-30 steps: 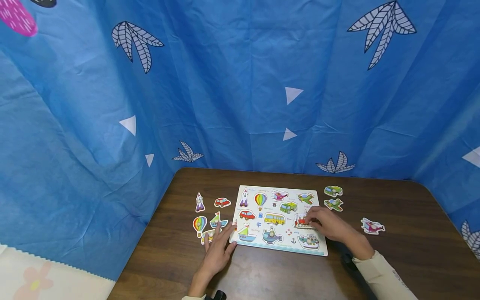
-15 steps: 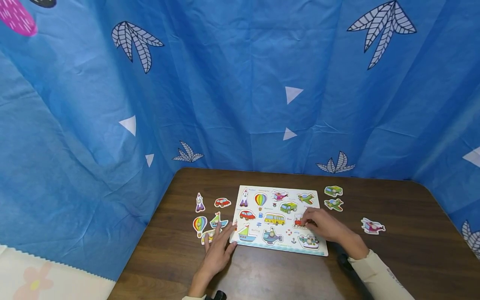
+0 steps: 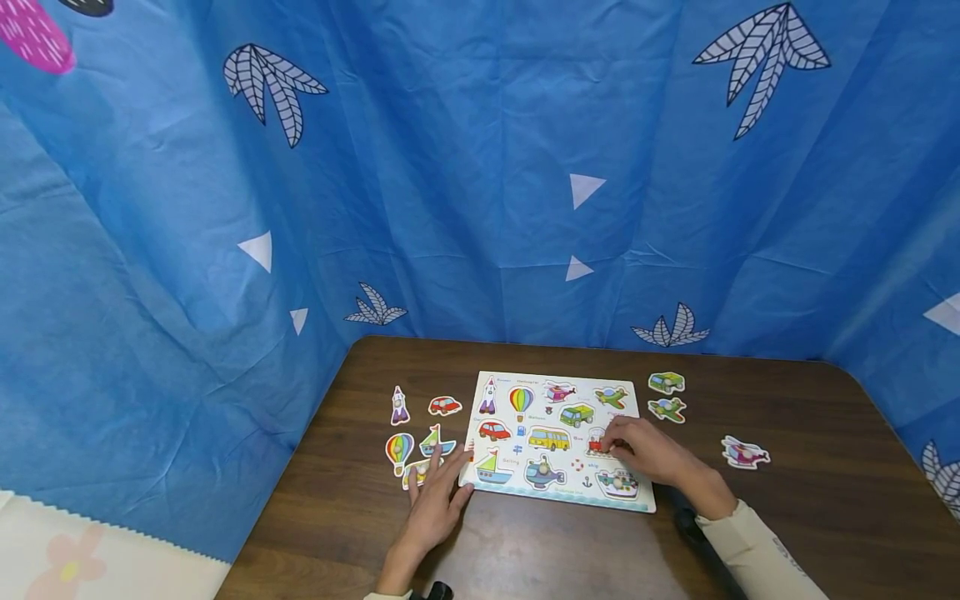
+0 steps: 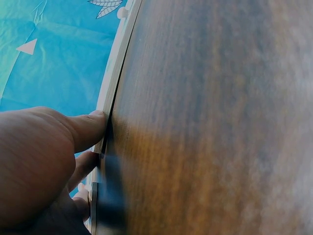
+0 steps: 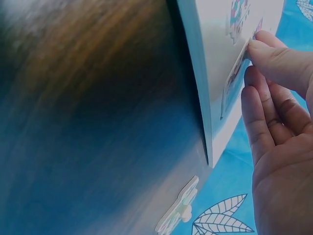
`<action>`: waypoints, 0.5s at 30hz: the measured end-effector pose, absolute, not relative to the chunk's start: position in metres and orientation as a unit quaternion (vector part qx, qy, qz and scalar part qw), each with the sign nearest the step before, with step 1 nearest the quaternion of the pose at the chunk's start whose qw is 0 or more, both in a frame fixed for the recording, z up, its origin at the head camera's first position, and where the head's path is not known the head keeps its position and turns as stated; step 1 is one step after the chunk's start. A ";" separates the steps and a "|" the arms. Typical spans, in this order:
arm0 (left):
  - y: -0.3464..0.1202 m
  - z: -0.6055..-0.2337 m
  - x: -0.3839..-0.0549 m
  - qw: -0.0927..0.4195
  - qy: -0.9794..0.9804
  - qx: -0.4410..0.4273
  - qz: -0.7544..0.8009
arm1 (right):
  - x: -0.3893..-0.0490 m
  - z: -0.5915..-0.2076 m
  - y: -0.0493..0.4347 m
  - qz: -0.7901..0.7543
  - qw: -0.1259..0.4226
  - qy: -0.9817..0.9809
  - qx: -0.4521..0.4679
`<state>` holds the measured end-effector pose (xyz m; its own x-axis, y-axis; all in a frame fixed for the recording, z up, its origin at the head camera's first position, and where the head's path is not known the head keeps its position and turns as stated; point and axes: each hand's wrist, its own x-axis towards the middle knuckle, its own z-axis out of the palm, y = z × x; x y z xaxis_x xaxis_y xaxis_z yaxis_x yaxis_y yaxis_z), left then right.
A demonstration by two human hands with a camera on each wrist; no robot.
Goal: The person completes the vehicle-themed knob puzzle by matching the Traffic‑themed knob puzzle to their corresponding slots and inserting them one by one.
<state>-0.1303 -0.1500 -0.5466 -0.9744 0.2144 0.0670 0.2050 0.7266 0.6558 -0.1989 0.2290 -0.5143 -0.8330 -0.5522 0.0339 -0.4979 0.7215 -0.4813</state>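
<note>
A white puzzle board (image 3: 525,492) with printed vehicles lies on the table. At its right side my right hand (image 3: 651,454) pinches the red train piece (image 3: 596,443) between thumb and fingertips, at the train's printed spot; the hand covers the train's right part. In the right wrist view the train piece (image 5: 230,83) lies against the board's face. My left hand (image 3: 435,507) rests at the board's left edge with fingers spread, its thumb touching the edge in the left wrist view. Its fingertips reach over the yellow bus piece (image 3: 415,475) and near the sailboat piece (image 3: 437,442).
Left of the board lie a rocket (image 3: 400,406), a red car (image 3: 445,406) and a balloon piece (image 3: 400,452). To the right are a green truck (image 3: 666,382), a plane (image 3: 667,409) and a helicopter piece (image 3: 745,452). A blue curtain (image 3: 480,208) hangs behind the table.
My right hand has shifted slightly left over the board with the train piece, then stayed put for the last half second. The left hand has not moved.
</note>
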 end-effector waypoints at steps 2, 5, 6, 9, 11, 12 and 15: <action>-0.150 -0.547 -0.130 0.007 0.929 0.113 0.354 | -0.199 -0.514 0.229 -0.239 0.056 0.928 -0.280; -0.150 -0.547 -0.130 0.006 0.929 0.113 0.353 | -0.199 -0.514 0.230 -0.239 0.058 0.928 -0.279; -0.150 -0.547 -0.130 0.005 0.929 0.112 0.353 | -0.199 -0.514 0.230 -0.239 0.058 0.928 -0.278; -0.150 -0.547 -0.130 0.003 0.929 0.112 0.352 | -0.198 -0.514 0.231 -0.249 0.057 0.926 -0.278; -0.150 -0.547 -0.130 0.002 0.929 0.113 0.352 | -0.196 -0.513 0.233 -0.255 0.052 0.925 -0.276; -0.150 -0.547 -0.129 0.002 0.929 0.113 0.352 | -0.196 -0.512 0.234 -0.257 0.048 0.926 -0.273; -0.151 -0.547 -0.129 0.000 0.929 0.114 0.352 | -0.194 -0.510 0.238 -0.255 0.034 0.928 -0.270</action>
